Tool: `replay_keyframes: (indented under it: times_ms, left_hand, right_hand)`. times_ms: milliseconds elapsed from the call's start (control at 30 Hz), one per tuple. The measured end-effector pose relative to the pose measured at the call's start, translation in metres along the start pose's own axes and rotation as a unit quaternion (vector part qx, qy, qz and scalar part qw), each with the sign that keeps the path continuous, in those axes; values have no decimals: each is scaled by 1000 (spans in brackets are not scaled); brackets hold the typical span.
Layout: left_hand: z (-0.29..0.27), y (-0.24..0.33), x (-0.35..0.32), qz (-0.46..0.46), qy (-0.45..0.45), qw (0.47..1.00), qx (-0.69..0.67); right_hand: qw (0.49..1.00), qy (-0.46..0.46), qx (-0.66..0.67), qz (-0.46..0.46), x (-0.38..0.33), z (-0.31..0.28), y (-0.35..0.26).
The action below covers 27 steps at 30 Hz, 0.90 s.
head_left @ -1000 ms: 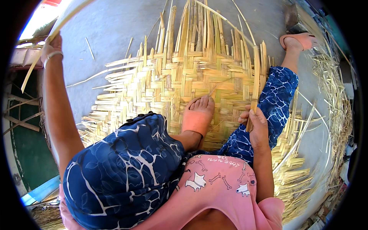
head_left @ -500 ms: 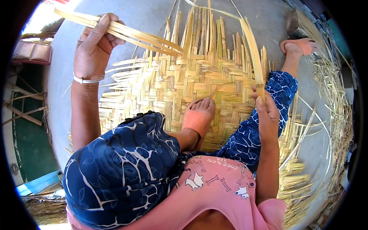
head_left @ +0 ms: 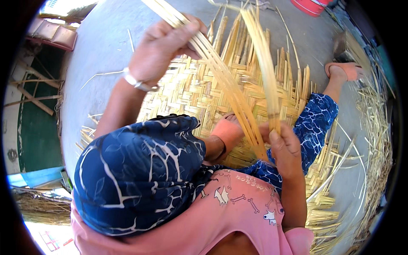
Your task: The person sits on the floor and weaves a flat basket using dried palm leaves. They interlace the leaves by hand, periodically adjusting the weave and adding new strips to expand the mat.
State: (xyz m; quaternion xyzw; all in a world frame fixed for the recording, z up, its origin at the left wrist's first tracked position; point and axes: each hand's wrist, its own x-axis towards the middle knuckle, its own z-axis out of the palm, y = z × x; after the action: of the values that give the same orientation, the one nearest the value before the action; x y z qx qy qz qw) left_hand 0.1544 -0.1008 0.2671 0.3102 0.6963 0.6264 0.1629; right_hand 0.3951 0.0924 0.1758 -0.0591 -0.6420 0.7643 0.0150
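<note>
A bundle of flat, pale-yellow split strips (head_left: 227, 80) is gripped in my left hand (head_left: 168, 44), closed near its upper part. The bundle slants down to the right, its lower end beside my right hand. My right hand (head_left: 282, 146) pinches another pale strip (head_left: 265, 63) between thumb and fingers; this one rises steeply and its upper part is blurred. Below both hands a woven mat (head_left: 199, 85) lies on the floor in a crisscross pattern, with unwoven ends sticking out along its far edge. My foot in an orange slipper (head_left: 229, 135) rests on the mat.
My other slippered foot (head_left: 346, 71) is stretched out at the far right, near a wooden block (head_left: 346, 46). Loose straw (head_left: 374, 127) is heaped along the right side. A red bucket (head_left: 311, 6) stands at the far edge, and a brownish-pink case (head_left: 53, 34) lies at the upper left.
My left hand has moved right with its bundle, which now tilts steeply downward toward my right hand. My right hand has come slightly lower and left, still holding its strip. The view has shifted.
</note>
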Motion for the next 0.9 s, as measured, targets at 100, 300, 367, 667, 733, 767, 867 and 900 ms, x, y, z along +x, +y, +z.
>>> replay_keyframes:
  times_ms: [100, 300, 367, 667, 733, 767, 867, 900]
  left_hand:
    - [-13, -47, -9, -152, 56, 986, -38]
    - [-1, -189, -20, -341, 86, 918, -186]
    - [0, -188, -38, -365, 118, 900, -205]
    - [-32, -255, -58, -419, 221, 845, -248]
    - [-45, -266, -65, -461, 243, 828, -207]
    - [-55, -269, -70, -482, 258, 816, -186]
    - [-75, -268, -85, -550, 179, 805, -131]
    - [-80, -265, -86, -566, 132, 806, -113]
  right_hand:
    - [987, 2, 73, 144, -10, 23, 18]
    - [961, 19, -1, 275, -32, 10, 48]
    - [960, 16, -69, 270, -28, 9, 48]
    - [865, -46, -493, 78, 1, -25, 59]
    - [885, -15, -455, 100, 6, -33, 46]
    - [891, -2, -442, 101, 10, -39, 38]
    - [900, 99, -412, 105, 14, -77, 16]
    - [895, 154, -405, 106, 13, -102, 5]
